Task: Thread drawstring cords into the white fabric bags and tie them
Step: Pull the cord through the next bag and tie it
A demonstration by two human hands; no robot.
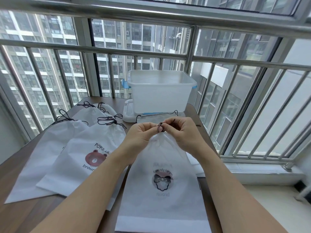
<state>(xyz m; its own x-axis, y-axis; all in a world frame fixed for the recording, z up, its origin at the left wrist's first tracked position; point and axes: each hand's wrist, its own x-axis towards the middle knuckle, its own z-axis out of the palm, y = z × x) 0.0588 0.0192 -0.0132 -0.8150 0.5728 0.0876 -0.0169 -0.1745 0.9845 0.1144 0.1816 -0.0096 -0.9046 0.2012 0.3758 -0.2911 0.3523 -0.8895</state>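
Bag in work: white bag printed "Especially for you" (162, 180) lies on the table (21, 214) straight ahead, its mouth gathered to a point and lifted up between both hands.
Cord: dark drawstring cord (160, 127) is already through this bag's channel; a small loop of it stands above the bunched mouth.
Left hand: left hand (140, 133) has fingers curled, pinching the cord loop at the gathered top.
Right hand: right hand (180, 132) pinches the loose cord end just beside the loop.
Done: several finished bags lie to the left, among them the bear-print bag (87, 157), each cinched with tied dark cords.
Left: by my reading, the knot on this bag is not yet finished; another flat bag (158, 117) with cord ends waits near the clear plastic bin (159, 93).
Progress: late in the batch, it seems.
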